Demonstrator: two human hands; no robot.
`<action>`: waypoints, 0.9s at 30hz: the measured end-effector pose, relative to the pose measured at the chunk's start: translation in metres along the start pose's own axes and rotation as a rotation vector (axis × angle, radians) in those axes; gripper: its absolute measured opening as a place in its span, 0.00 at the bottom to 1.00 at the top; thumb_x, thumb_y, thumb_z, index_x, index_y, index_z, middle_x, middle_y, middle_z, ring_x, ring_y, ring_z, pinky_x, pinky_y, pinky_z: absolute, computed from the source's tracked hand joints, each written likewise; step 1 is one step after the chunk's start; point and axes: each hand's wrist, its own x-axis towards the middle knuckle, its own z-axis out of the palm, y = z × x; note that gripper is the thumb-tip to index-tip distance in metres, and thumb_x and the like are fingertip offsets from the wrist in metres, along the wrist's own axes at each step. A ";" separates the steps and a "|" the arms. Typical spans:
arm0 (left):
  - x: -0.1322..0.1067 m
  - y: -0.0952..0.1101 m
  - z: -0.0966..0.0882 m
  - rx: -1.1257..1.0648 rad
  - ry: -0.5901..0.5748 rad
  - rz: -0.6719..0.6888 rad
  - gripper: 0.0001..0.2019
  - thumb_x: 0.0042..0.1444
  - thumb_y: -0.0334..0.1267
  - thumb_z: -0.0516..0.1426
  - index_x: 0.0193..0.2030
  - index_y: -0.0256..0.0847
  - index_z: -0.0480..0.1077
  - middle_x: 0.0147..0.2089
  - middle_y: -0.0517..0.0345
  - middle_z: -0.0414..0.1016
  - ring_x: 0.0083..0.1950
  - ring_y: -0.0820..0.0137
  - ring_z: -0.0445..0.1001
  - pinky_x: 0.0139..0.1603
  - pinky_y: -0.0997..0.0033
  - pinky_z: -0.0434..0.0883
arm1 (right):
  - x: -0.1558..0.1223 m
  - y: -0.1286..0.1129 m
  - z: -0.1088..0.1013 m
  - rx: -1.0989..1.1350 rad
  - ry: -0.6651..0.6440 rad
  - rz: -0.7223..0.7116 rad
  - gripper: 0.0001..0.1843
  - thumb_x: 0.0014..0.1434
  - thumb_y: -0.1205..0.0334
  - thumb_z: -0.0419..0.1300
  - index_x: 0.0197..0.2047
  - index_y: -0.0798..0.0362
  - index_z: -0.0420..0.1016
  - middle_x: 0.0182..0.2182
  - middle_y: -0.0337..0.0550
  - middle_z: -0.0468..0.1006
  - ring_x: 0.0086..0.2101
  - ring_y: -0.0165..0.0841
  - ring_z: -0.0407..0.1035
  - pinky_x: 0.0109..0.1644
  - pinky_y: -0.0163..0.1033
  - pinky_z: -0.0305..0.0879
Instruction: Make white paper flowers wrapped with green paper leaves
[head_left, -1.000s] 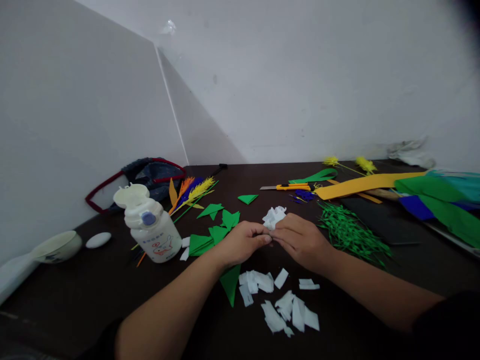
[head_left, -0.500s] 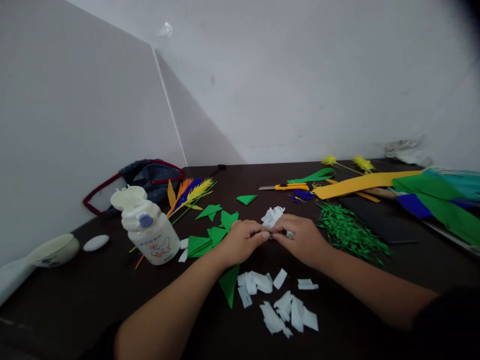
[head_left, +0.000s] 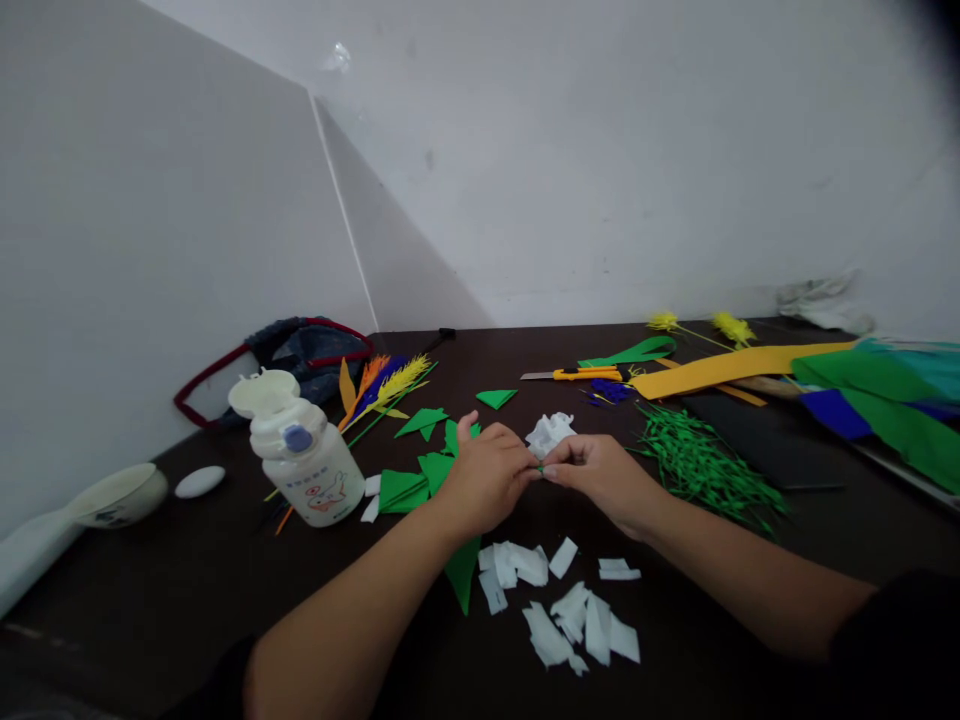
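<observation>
My left hand [head_left: 489, 478] and my right hand [head_left: 600, 476] meet at the fingertips over the middle of the table. Both pinch one tiny green paper piece [head_left: 539, 468], mostly hidden by the fingers; the left thumb is raised away from it. Just behind the fingers lies a crumpled white tissue [head_left: 550, 435]. Green paper triangles [head_left: 403, 490] spread beside and partly under my left hand. A heap of thin twisted green paper strips [head_left: 701, 460] lies to the right of my right hand. Nearer me are several torn white paper pieces [head_left: 574, 610].
A white bottle [head_left: 319, 470] with its lid up stands at left, near a bowl [head_left: 120, 495] and a white oval object [head_left: 200, 482]. Behind lie a yellow utility knife [head_left: 585, 374] with blade out and yellow paper stalks [head_left: 397, 380]. Coloured paper strips [head_left: 742, 365] cover the far right.
My left thumb has lifted off the pinch and points up. The small green piece now shows between the fingertips. The whole view has shifted slightly.
</observation>
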 end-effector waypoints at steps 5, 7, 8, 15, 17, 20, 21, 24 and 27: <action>0.004 -0.007 0.003 -0.310 -0.191 -0.121 0.11 0.58 0.37 0.48 0.32 0.42 0.71 0.34 0.60 0.74 0.43 0.69 0.68 0.53 0.58 0.55 | -0.004 0.000 -0.004 -0.401 0.062 -0.513 0.07 0.53 0.67 0.54 0.29 0.53 0.73 0.29 0.44 0.74 0.34 0.33 0.66 0.40 0.40 0.62; 0.004 -0.007 0.004 -0.308 -0.176 -0.133 0.09 0.56 0.36 0.50 0.31 0.42 0.71 0.34 0.60 0.74 0.42 0.68 0.68 0.53 0.58 0.54 | -0.005 0.001 -0.003 -0.453 0.054 -0.573 0.08 0.54 0.68 0.53 0.30 0.53 0.73 0.30 0.45 0.74 0.35 0.33 0.66 0.41 0.41 0.61; 0.004 -0.006 0.004 -0.277 -0.147 -0.140 0.08 0.55 0.36 0.51 0.31 0.42 0.71 0.34 0.60 0.74 0.43 0.68 0.67 0.54 0.56 0.53 | -0.005 0.001 -0.001 -0.431 0.057 -0.533 0.07 0.54 0.68 0.54 0.30 0.53 0.73 0.30 0.44 0.74 0.35 0.33 0.66 0.41 0.40 0.62; 0.001 0.000 0.002 0.009 0.015 -0.007 0.06 0.54 0.34 0.52 0.34 0.45 0.70 0.34 0.61 0.73 0.48 0.66 0.63 0.58 0.46 0.32 | -0.001 0.005 0.006 0.056 0.039 0.052 0.05 0.49 0.63 0.57 0.29 0.55 0.73 0.25 0.41 0.76 0.27 0.31 0.69 0.32 0.36 0.64; 0.001 -0.001 0.003 -0.083 -0.016 -0.048 0.07 0.56 0.37 0.51 0.37 0.46 0.70 0.38 0.60 0.73 0.49 0.66 0.64 0.57 0.44 0.34 | -0.001 0.003 0.005 -0.012 0.060 0.008 0.04 0.48 0.64 0.57 0.28 0.55 0.73 0.25 0.41 0.75 0.27 0.31 0.68 0.32 0.36 0.63; 0.003 -0.004 0.004 -0.263 -0.130 -0.137 0.11 0.58 0.39 0.47 0.37 0.45 0.70 0.41 0.59 0.73 0.48 0.66 0.64 0.56 0.44 0.42 | -0.004 0.000 0.002 -0.257 0.084 -0.257 0.04 0.48 0.70 0.57 0.27 0.55 0.73 0.26 0.42 0.74 0.30 0.32 0.67 0.35 0.37 0.63; 0.004 -0.004 0.005 -0.300 -0.163 -0.157 0.12 0.58 0.38 0.47 0.35 0.44 0.71 0.40 0.59 0.73 0.48 0.66 0.65 0.56 0.45 0.43 | -0.005 -0.001 0.001 -0.324 0.092 -0.363 0.05 0.49 0.71 0.56 0.27 0.55 0.73 0.27 0.43 0.74 0.31 0.32 0.67 0.37 0.37 0.62; 0.005 -0.005 0.005 -0.350 -0.171 -0.189 0.09 0.56 0.37 0.50 0.30 0.42 0.70 0.37 0.59 0.73 0.47 0.67 0.65 0.57 0.51 0.47 | -0.006 -0.001 0.001 -0.395 0.102 -0.525 0.06 0.51 0.71 0.55 0.30 0.54 0.73 0.29 0.44 0.74 0.34 0.32 0.67 0.41 0.38 0.62; 0.004 -0.004 0.004 -0.303 -0.083 -0.196 0.03 0.51 0.36 0.55 0.31 0.43 0.69 0.39 0.60 0.72 0.47 0.66 0.65 0.57 0.48 0.45 | -0.004 0.000 0.002 -0.306 0.103 -0.389 0.06 0.49 0.70 0.57 0.29 0.53 0.73 0.28 0.41 0.75 0.31 0.31 0.68 0.37 0.37 0.63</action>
